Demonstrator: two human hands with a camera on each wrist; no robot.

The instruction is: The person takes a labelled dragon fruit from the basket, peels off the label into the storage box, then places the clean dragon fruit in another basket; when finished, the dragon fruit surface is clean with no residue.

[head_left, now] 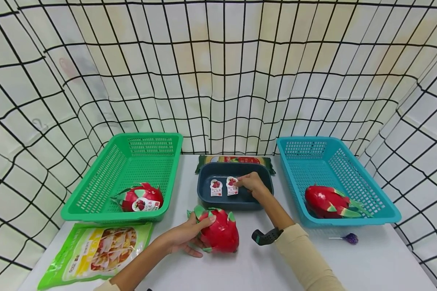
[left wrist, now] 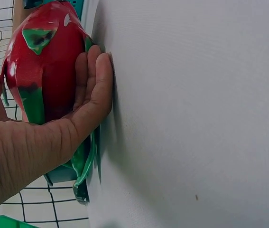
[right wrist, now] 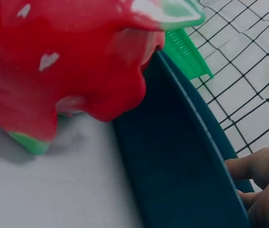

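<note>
My left hand grips a red dragon fruit with green-tipped scales, thumb on top and fingers around its side. In the left wrist view, that dragon fruit sits close over the white table, its leafy end by the palm. Inside a dark blue tray, the right hand pinches a white label printed with a dragon fruit picture. A second label lies to its left in the tray. From the right wrist, the fingertips reach behind the wall of the tray, hiding the label.
A green basket at left holds a labelled dragon fruit; a blue basket at right holds another dragon fruit. Around them are a green food bag, a lollipop and a long packet behind the tray. Black-lined curtains enclose the table.
</note>
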